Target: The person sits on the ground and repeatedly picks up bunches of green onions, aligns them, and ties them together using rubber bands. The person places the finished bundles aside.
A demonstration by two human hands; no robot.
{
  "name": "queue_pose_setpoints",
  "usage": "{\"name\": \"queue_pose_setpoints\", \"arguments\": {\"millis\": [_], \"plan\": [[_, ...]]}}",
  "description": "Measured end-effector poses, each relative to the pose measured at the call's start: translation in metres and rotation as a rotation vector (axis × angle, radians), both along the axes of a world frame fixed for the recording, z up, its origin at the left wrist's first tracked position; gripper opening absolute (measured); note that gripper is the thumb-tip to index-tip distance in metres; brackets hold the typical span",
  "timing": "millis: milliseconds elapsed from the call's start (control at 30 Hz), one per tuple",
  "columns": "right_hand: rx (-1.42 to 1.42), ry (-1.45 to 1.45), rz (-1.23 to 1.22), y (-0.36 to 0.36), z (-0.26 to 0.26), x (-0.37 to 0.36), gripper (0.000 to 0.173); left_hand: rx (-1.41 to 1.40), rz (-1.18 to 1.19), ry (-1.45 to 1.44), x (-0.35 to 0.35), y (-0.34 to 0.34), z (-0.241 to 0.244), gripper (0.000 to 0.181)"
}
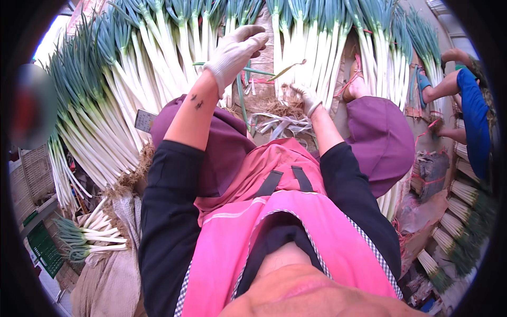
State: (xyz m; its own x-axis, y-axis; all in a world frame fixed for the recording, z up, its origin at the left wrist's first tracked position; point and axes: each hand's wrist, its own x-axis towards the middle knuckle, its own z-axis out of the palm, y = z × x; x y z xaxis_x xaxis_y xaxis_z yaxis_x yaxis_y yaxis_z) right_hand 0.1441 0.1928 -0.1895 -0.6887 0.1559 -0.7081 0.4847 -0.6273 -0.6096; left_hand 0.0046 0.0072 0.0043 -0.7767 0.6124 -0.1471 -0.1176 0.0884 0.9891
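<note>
My left hand point(241, 49), in a pale knit glove, is raised over the long green onions, with its fingers loosely bent and partly spread. I see nothing held in it. A loose green leaf point(259, 71) passes below its wrist. My right hand point(307, 99), also gloved, is low at the root ends of a bundle of green onions point(305, 63). Its fingers curl against the tangled brown roots point(283, 107), and its grip is partly hidden. A withered yellowish leaf point(287, 71) lies across the white stalks. Peeled white strips point(281, 123) lie just below the roots.
Long green onions point(174, 51) line the far side and left. A shorter pile point(103, 233) rests by a woven sack point(107, 273). Red twine point(352, 77) runs near my foot. At right are another person's leg point(439, 87) and tied bundles point(455, 226). Plastic crates point(35, 170) stand left.
</note>
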Motion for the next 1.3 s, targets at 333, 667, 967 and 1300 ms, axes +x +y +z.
{"name": "queue_pose_setpoints", "arguments": {"millis": [333, 667, 967, 1300], "plan": [[0.365, 0.305, 0.259, -0.062, 0.180, 0.113, 0.025, 0.104, 0.028, -0.414, -0.008, 0.099, -0.038, 0.031], [1.329, 0.072, 0.226, -0.025, 0.153, 0.052, 0.060, 0.000, -0.063, -0.208, 0.025, 0.102, -0.022, 0.028], [1.180, -0.218, 0.670, -0.028, 0.114, 0.079, 0.038, 0.296, 0.331, -0.202, -0.019, 0.081, -0.034, 0.020], [0.695, 0.365, 0.401, -0.036, 0.156, 0.130, 0.031, 0.616, 0.543, -0.464, -0.068, 0.049, -0.025, 0.030]]}}
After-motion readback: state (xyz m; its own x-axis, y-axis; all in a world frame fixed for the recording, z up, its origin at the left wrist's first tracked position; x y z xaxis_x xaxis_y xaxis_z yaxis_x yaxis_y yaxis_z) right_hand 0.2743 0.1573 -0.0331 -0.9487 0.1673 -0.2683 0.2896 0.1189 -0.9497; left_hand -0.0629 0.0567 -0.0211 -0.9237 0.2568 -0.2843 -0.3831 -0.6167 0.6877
